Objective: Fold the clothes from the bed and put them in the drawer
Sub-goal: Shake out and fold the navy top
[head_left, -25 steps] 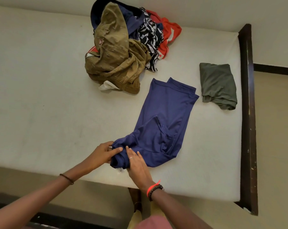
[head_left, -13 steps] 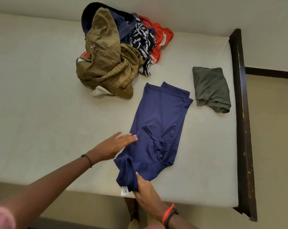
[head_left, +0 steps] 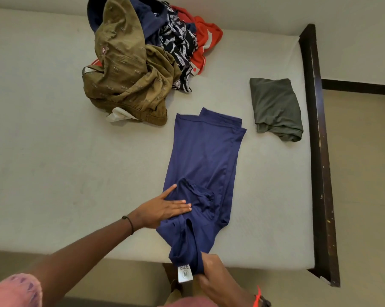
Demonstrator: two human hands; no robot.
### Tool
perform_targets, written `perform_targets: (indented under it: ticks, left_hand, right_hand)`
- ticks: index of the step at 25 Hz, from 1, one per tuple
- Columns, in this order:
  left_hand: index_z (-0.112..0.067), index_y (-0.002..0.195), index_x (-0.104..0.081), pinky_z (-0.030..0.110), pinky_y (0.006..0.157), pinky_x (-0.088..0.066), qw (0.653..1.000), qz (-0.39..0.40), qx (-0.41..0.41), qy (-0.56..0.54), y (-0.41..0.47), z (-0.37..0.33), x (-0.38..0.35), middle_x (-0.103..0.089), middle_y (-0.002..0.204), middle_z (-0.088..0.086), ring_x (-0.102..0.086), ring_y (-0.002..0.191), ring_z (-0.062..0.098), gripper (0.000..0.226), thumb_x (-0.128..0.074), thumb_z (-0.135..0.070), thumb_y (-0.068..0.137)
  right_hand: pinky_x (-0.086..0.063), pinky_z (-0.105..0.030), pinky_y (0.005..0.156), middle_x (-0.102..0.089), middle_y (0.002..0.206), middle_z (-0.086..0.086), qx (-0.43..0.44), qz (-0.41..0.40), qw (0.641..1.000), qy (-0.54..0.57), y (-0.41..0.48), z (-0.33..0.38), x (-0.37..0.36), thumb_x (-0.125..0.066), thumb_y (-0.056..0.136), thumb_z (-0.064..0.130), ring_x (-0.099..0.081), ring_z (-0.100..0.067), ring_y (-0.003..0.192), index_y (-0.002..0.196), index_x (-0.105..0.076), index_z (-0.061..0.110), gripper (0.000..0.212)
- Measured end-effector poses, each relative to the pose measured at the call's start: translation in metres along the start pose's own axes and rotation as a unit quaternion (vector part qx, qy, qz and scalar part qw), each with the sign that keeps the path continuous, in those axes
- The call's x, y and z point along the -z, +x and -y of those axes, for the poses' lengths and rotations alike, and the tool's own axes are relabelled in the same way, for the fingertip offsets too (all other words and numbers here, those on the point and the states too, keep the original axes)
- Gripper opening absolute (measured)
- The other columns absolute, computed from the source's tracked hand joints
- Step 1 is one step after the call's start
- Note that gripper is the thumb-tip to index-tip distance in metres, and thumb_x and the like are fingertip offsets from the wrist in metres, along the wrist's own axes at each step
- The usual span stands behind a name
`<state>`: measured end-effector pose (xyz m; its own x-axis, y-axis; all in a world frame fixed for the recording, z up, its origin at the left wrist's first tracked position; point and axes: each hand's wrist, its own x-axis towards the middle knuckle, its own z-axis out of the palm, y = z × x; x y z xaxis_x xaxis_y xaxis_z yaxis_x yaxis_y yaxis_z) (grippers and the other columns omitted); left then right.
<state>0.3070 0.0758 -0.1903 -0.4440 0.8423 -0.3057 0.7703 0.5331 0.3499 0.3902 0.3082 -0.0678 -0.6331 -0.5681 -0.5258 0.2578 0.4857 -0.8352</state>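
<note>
My left hand (head_left: 162, 209) presses flat on the navy-blue jersey T-shirt (head_left: 206, 165); my right hand (head_left: 216, 282) pinches its collar end.

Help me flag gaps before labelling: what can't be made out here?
Drawer: outside the head view entirely.
Heap of crumpled mixed clothes: top cut off by the upper edge; garments overlap, so the count is unclear.
Right hand: fingers hidden behind the navy blue T-shirt it grips.
Folded olive-grey garment: type hidden by its folds.
</note>
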Motion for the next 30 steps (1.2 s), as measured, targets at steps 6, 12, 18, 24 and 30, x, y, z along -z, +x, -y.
perform_targets:
  ticks: [6, 12, 18, 24, 30]
  left_hand:
    - [-0.032, 0.129, -0.046, 0.058, 0.106, -0.015, 0.997, -0.038, 0.03, -0.054, -0.022, -0.057, -0.022, -0.062, 0.122, -0.018, -0.057, 0.114, 0.001, 0.038, -0.04, -0.032, 0.091]
    - [-0.024, 0.113, -0.059, 0.026, 0.112, -0.024, 0.926, -0.002, 0.258, -0.277, -0.005, -0.046, -0.001, -0.064, 0.115, -0.003, -0.051, 0.117, 0.015, 0.071, -0.013, -0.068, 0.084]
    - [-0.021, 0.12, -0.057, 0.011, 0.073, -0.042, 0.836, 0.0, 0.323, -0.443, 0.015, -0.016, -0.005, -0.062, 0.102, -0.011, -0.059, 0.086, 0.005, 0.032, -0.053, -0.039, 0.095]
    - [-0.017, 0.124, -0.054, 0.016, 0.082, -0.047, 0.753, -0.025, 0.382, -0.535, 0.019, -0.005, -0.013, -0.059, 0.104, -0.01, -0.057, 0.088, 0.003, 0.036, -0.058, -0.033, 0.093]
    - [-0.019, 0.149, -0.027, 0.041, 0.115, -0.021, 0.906, -0.195, 0.354, -0.123, 0.003, -0.023, -0.012, -0.03, 0.152, -0.001, -0.029, 0.14, 0.013, 0.074, -0.049, -0.056, 0.089]
  right_hand:
    - [-0.033, 0.002, 0.066, -0.055, 0.073, 0.026, 0.032, 0.022, 0.999, -0.005, -0.021, 0.015, 0.047, -0.04, 0.077, 0.024, -0.049, 0.016, 0.072, 0.082, -0.051, 0.023, 0.012]
    - [-0.044, -0.022, 0.072, -0.064, 0.078, 0.016, -0.034, 0.011, 0.998, 0.057, 0.05, 0.015, 0.142, -0.053, 0.086, 0.032, -0.056, 0.005, 0.074, 0.092, -0.06, 0.016, 0.019]
    - [-0.042, -0.035, 0.072, -0.066, 0.093, -0.003, -0.069, -0.002, 0.993, 0.098, 0.168, -0.011, 0.202, -0.056, 0.094, 0.037, -0.058, -0.015, 0.086, 0.107, -0.062, 0.014, 0.028]
    - [-0.051, -0.024, 0.078, -0.067, 0.101, -0.004, -0.116, -0.21, 0.967, 0.082, 0.236, -0.042, 0.219, -0.056, 0.095, 0.023, -0.062, -0.017, 0.091, 0.129, -0.054, 0.013, 0.036]
    - [-0.02, -0.034, 0.115, -0.031, 0.153, -0.008, 0.043, -0.285, 0.925, -0.248, 0.155, -0.05, 0.117, -0.047, 0.096, 0.035, -0.027, -0.021, 0.141, 0.147, -0.029, 0.008, 0.061]
